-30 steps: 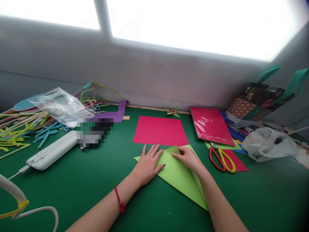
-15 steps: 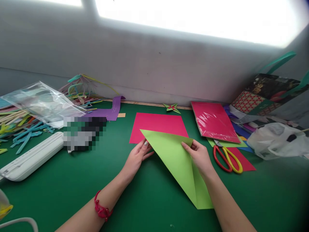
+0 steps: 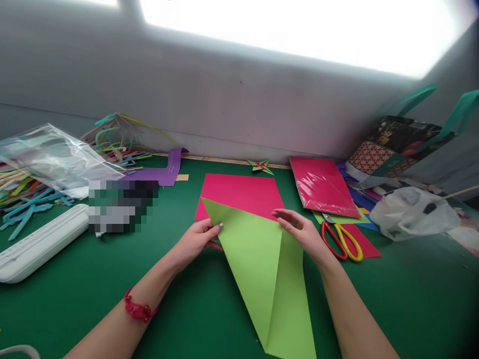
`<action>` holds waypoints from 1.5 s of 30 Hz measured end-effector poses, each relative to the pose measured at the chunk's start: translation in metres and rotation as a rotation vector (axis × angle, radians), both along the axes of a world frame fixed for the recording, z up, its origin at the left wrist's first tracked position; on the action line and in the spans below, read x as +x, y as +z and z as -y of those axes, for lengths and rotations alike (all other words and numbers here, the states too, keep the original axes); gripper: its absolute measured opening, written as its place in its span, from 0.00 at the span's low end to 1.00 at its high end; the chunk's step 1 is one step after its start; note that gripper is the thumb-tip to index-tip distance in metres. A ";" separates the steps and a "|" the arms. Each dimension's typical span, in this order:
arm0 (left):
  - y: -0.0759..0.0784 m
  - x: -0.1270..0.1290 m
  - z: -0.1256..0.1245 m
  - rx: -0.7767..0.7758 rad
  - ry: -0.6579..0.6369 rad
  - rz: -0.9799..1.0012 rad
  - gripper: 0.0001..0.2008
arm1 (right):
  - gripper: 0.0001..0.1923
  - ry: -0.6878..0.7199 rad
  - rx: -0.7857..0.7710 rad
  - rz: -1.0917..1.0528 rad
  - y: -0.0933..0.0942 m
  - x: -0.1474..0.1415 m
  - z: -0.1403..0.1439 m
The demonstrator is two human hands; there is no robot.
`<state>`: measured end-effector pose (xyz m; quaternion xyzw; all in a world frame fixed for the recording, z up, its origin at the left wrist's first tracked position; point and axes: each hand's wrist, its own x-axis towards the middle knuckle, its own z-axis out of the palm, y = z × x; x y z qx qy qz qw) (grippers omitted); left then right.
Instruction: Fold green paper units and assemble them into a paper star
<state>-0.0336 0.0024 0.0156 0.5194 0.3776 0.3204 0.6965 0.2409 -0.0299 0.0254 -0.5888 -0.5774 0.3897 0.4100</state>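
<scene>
A light green folded paper sheet (image 3: 262,269) is lifted off the green table (image 3: 75,309), its long point reaching toward me. My left hand (image 3: 194,240) pinches its upper left edge near the corner. My right hand (image 3: 301,234) holds the upper right edge, fingers stretched along the fold. A pink sheet (image 3: 239,194) lies flat on the table just behind the green paper, partly hidden by it.
Red and yellow scissors (image 3: 342,239) lie right of my right hand on coloured sheets. A wrapped pink paper pack (image 3: 322,187), a white plastic bag (image 3: 411,212) and a patterned gift bag (image 3: 396,147) sit at right. A small paper star (image 3: 261,166), a white case (image 3: 41,244) and coloured strips (image 3: 22,199) lie behind and left.
The green paper, pressed flat on the table a second ago, has been picked up by both hands and turned, so its point now runs toward me. The camera shifted slightly.
</scene>
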 end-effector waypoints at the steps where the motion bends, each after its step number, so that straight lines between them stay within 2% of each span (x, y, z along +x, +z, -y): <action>1: 0.000 0.000 0.000 0.003 -0.006 -0.007 0.19 | 0.16 0.047 -0.035 -0.003 0.002 0.000 0.001; 4: 0.000 0.000 0.001 0.007 0.012 -0.023 0.19 | 0.14 0.114 -0.101 0.013 0.005 -0.001 0.005; 17: 0.002 -0.003 -0.004 0.023 0.154 -0.027 0.21 | 0.15 0.147 -0.187 0.095 0.010 -0.004 0.008; 22: 0.003 -0.005 -0.004 0.028 0.134 -0.076 0.22 | 0.15 0.132 -0.156 0.107 0.012 -0.004 0.010; 27: -0.003 -0.007 -0.007 0.038 0.093 -0.166 0.18 | 0.14 0.124 -0.153 0.096 0.014 -0.005 0.010; 32: -0.001 -0.008 -0.008 0.031 0.068 -0.159 0.19 | 0.14 0.134 -0.164 0.087 0.013 -0.003 0.011; 38: 0.006 -0.015 -0.011 0.039 0.167 -0.127 0.22 | 0.16 0.162 -0.203 0.080 0.010 -0.003 0.010; 45: 0.009 -0.021 -0.016 0.027 0.200 -0.081 0.22 | 0.15 0.169 -0.223 0.072 0.005 -0.003 0.008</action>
